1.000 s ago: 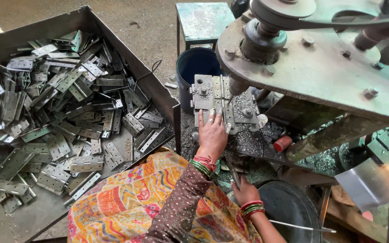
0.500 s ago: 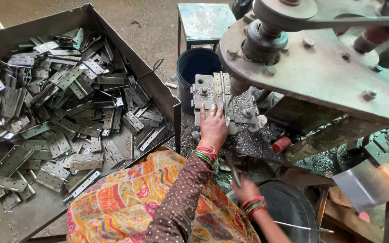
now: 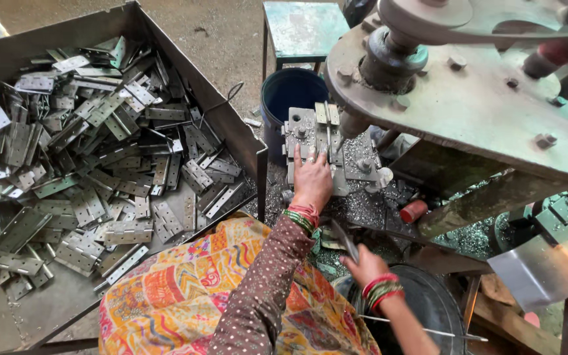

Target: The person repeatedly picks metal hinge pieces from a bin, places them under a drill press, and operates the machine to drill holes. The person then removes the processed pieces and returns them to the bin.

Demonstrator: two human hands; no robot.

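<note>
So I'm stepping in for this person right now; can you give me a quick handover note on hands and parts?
Left hand: flat on the hinge lying on the jig plate under the drill.
Right hand: gripping a dark lever by the bucket.
Tray to the left holds a heap of hinges.
Metal chips around the jig show drilling has gone on; most hinges remain in the tray.

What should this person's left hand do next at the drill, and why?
Probably keep pressing. The left hand lies flat on the hinge in the jig under the drill, while the right hand grips a lever.
</note>
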